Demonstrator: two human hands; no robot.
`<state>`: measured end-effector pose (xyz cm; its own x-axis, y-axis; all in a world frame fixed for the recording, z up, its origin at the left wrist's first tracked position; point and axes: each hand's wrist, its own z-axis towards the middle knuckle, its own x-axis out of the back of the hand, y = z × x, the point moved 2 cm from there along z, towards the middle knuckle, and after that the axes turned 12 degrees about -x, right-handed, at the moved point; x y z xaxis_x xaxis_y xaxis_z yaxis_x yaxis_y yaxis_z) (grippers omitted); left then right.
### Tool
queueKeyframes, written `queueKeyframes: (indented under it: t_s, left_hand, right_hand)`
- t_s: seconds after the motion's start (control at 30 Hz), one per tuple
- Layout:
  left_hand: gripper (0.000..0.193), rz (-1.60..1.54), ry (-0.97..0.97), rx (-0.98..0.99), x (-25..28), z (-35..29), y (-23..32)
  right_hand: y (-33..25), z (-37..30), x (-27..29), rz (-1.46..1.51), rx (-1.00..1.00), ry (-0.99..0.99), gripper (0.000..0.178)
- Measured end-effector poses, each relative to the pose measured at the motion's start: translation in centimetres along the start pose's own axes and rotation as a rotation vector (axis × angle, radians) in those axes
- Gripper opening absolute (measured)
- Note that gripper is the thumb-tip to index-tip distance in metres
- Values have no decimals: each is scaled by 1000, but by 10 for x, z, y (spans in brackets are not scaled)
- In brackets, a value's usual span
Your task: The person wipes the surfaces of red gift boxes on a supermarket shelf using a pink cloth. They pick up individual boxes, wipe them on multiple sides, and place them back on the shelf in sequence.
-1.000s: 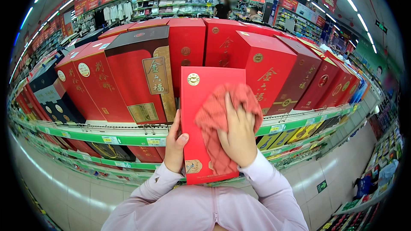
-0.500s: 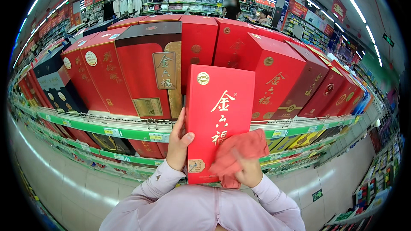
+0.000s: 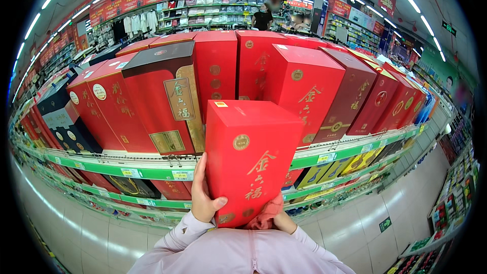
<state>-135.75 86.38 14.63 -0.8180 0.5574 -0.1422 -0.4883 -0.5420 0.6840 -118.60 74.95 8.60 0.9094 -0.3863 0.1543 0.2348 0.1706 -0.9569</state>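
A tall red gift box [image 3: 236, 167] with gold lettering and a round gold emblem is held before my chest. It leans so that its top face, with a small label, shows. My left hand [image 3: 204, 198] grips its left side, thumb on the front and fingers partly hidden behind. At the lower right corner, my right hand [image 3: 284, 221] holds a crumpled red cloth [image 3: 267, 214] against the box. The box and cloth hide part of that hand's fingers.
Beyond the box, a shelf with a green front edge [image 3: 152, 172] carries a row of gift boxes, among them a red and brown one [image 3: 152, 96] and a maroon one [image 3: 341, 96]. Lower tiers hold more boxes. A person in black [image 3: 262, 19] stands far off. Pale tiles [image 3: 355, 233] cover the floor.
The box has tipped and turned, so its top now shows. My right hand and the cloth have moved from the front down to the lower right corner. My left hand keeps its grip.
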Motion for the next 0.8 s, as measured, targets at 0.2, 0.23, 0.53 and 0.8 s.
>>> queueKeyframes:
  t_s: [0.2, 0.23, 0.53, 0.8]
  left_hand:
    - [123, -140, -43, -163, 16, -15, 16]
    - [107, -251, -61, -230, 16, -15, 23]
    - [58, 496, -197, -428, 75, 41, 55]
    - [35, 688, -205, -419, 71, 64, 26]
  right_hand:
    - [-4, -6, -2, 74, -16, -82, 53]
    - [-9, -5, -1, 81, -17, -89, 53]
    - [-76, 59, 35, 121, 103, -46, 51]
    - [-102, 103, 55, -38, 192, 166, 39]
